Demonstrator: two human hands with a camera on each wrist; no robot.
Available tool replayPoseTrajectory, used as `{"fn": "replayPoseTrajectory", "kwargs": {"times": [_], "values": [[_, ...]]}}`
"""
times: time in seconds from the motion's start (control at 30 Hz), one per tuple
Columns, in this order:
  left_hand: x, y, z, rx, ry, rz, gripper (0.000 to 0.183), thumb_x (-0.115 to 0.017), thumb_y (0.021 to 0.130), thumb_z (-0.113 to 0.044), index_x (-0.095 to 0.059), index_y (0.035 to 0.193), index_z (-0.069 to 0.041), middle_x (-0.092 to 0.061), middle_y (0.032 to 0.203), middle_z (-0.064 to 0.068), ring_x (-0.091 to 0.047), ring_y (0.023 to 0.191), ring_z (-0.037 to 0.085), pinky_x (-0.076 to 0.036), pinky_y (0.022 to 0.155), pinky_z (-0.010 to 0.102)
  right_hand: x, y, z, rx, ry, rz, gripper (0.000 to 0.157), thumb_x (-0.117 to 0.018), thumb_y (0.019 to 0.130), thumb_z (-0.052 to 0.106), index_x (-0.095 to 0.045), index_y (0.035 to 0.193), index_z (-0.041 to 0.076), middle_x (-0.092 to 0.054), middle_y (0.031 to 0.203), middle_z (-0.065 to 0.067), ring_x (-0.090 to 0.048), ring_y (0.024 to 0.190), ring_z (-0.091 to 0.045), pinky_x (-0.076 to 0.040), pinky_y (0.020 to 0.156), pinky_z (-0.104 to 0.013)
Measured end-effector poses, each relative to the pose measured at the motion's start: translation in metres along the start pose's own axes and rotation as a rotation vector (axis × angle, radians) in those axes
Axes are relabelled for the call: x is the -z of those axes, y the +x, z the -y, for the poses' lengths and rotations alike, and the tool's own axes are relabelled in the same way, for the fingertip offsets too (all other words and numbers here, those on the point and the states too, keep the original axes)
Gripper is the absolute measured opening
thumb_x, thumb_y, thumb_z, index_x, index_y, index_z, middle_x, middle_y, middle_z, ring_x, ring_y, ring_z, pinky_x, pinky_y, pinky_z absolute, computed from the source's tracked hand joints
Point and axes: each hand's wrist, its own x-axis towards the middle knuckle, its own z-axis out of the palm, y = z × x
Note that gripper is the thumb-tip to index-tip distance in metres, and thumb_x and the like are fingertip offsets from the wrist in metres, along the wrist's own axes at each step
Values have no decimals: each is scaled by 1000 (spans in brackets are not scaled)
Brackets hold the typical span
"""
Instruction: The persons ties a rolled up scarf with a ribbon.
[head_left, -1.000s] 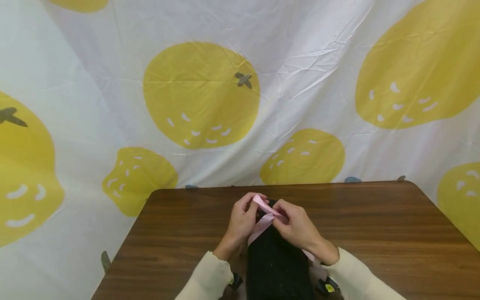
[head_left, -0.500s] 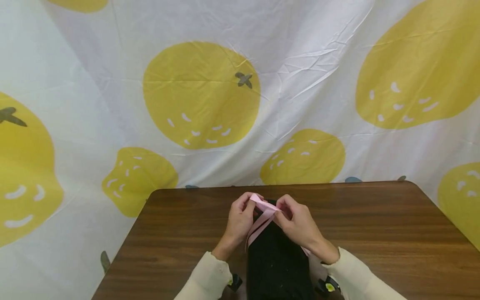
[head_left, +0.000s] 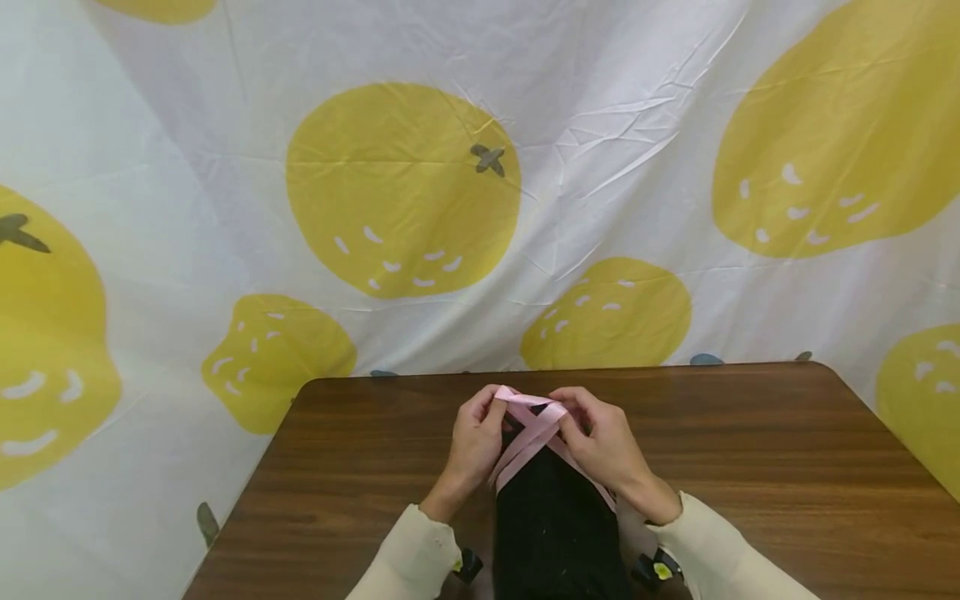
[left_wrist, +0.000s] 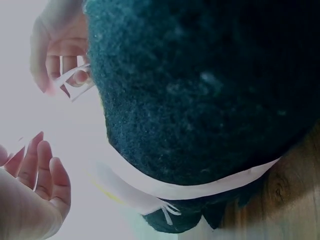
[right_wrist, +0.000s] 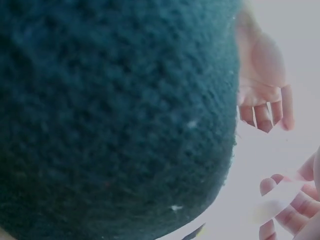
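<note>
A black, fuzzy, plush-like object (head_left: 558,533) stands between my forearms, its near side filling much of both wrist views. Pink ribbon (head_left: 536,435) runs round it and crosses in an X at its far end. My left hand (head_left: 472,442) pinches the ribbon at the upper left of the crossing, thumb and forefinger together. On the other side my right hand (head_left: 611,442) pinches a ribbon fold, and a short stretch spans the two hands. In the left wrist view a pale band (left_wrist: 190,190) circles the black object, with thin white strands hanging below it.
The brown wood-grain table (head_left: 750,450) extends to both sides and behind the hands. Behind it hangs a white cloth (head_left: 615,167) printed with yellow fruit. Black wrist straps (head_left: 470,567) sit below the cream sleeves (head_left: 412,554).
My right hand has drawn its ribbon fold slightly up and right, and the hands are a little farther apart. The ribbon crossing now shows as a clear X. The black object stays in place.
</note>
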Motion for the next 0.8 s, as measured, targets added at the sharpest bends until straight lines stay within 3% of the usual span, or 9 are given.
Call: {"fn": "replayPoseTrajectory", "kwargs": {"times": [0.13, 0.3, 0.5, 0.8], "values": [[2, 1, -1, -4, 10, -11, 24, -47, 103, -4, -68, 100, 7, -68, 92, 25, -57, 76, 34, -50, 66, 30, 2, 1, 0, -19, 13, -8, 24, -61, 87, -7, -68, 107, 5, -67, 80, 2, -55, 62, -6, -47, 55, -24], [5, 1, 0, -40, -1, -16, 25, -48, 103, -7, -71, 104, 3, -71, 99, 19, -59, 76, 20, -52, 68, 32, 4, 2, -3, -5, 7, -32, 24, -61, 87, -9, -69, 106, 4, -65, 76, 1, -54, 60, -7, -48, 54, -24], [8, 2, 0, -93, -22, -31, 26, -48, 103, -8, -71, 105, 2, -71, 100, 19, -58, 73, 9, -51, 66, 27, 8, 3, -6, 9, -11, -55, 21, -63, 88, -8, -71, 105, 3, -63, 74, 0, -49, 59, -3, -44, 53, -21], [11, 3, 0, -86, -26, -47, 26, -46, 103, -7, -72, 101, 1, -70, 103, 18, -58, 71, 12, -51, 65, 26, 18, 1, -6, -103, 19, -8, 21, -59, 92, -5, -71, 106, 5, -62, 65, -8, -53, 53, -5, -46, 48, -25]]}}
